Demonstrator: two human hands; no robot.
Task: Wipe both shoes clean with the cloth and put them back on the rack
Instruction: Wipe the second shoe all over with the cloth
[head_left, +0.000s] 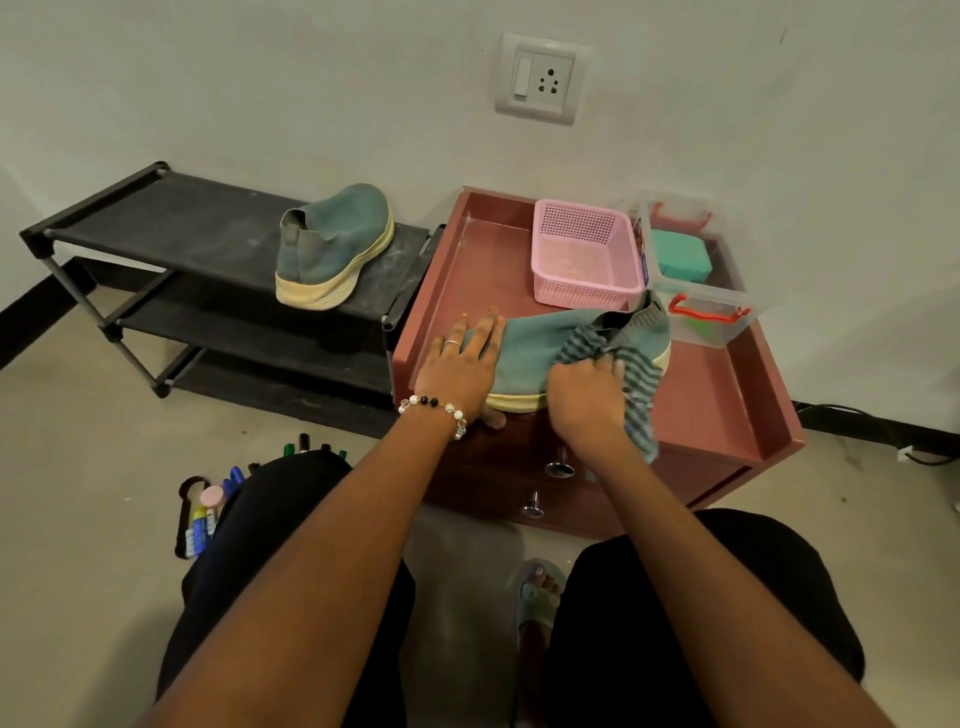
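A teal knit shoe with a cream sole (540, 345) lies on the reddish-brown cabinet top (696, 389), toe to the left. My left hand (460, 366) rests over its toe, fingers straight on top and thumb under the sole. My right hand (589, 395) grips a grey striped cloth (631, 384) bunched against the shoe's side near the heel; the cloth hangs over the cabinet's front edge. The second teal shoe (332, 247) stands alone on the top shelf of the black rack (156, 223) to the left.
A pink basket (587, 254) and a clear box with red clips (696, 275) stand at the back of the cabinet top. Pens and small bottles (208, 509) lie on the floor by my left knee. A wall socket (543, 78) is above.
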